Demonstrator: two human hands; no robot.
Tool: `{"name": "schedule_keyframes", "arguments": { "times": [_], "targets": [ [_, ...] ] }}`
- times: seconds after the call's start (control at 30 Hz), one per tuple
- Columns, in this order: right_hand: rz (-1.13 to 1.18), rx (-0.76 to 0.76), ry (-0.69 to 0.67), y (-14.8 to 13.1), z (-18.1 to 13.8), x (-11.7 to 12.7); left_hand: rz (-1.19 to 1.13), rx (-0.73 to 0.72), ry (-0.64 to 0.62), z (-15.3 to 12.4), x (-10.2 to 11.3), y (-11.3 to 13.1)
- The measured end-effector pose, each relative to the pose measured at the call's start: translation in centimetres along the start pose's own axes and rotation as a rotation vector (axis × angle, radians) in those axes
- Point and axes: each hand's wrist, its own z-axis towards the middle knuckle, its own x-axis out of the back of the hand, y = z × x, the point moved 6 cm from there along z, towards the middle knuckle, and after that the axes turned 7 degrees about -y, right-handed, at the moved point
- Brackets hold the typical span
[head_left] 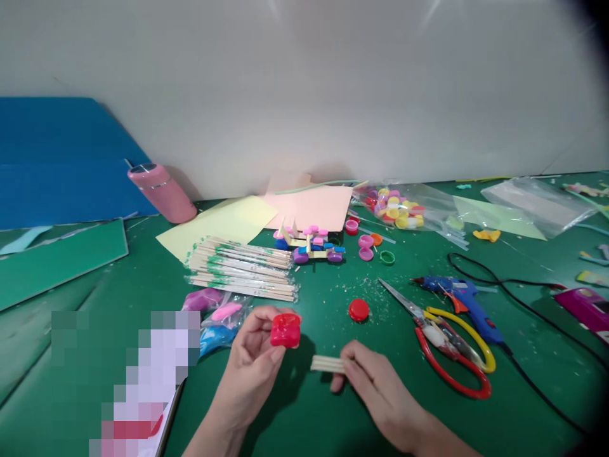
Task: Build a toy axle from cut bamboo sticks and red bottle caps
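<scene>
My left hand (250, 368) is raised a little over the green table (333, 412) and pinches a red bottle cap (285, 330) between thumb and fingers. My right hand (375, 384) rests low on the table with its fingers closed on a short bundle of pale wooden sticks (326, 364), whose ends point left toward the cap. A second red cap (358, 310) lies flat on the table just beyond both hands.
Red and yellow scissors (442, 336) and a blue glue gun (464, 301) with a black cord lie to the right. Wrapped chopsticks (242, 276), a small cap-wheeled model (314, 244), loose caps, a bag of caps (399, 209), paper sheets and a pink bottle (162, 190) lie behind.
</scene>
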Motion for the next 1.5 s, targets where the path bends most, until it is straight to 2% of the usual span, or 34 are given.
{"name": "schedule_keyframes", "arguments": {
  "times": [0.13, 0.3, 0.77, 1.3, 1.5],
  "targets": [
    [0.220, 0.021, 0.127, -0.6, -0.5, 2.7, 0.220, -0.024, -0.116, -0.1, -0.7, -0.2],
    [0.145, 0.027, 0.141, -2.4, -0.9, 4.6, 0.403, -0.024, -0.233, -0.4, -1.7, -0.7],
    [0.059, -0.040, 0.029, -2.4, 0.0, 4.6, 0.505, -0.031, -0.296, -0.7, -2.8, -0.6],
    [0.029, -0.023, 0.020, -2.7, -0.2, 4.2, 0.662, -0.025, -0.264, -0.7, -3.2, -0.4],
    [-0.010, -0.033, 0.028, -2.7, -0.3, 4.1, 0.780, -0.052, -0.305, -0.8, -3.4, -0.6]
  ]
}}
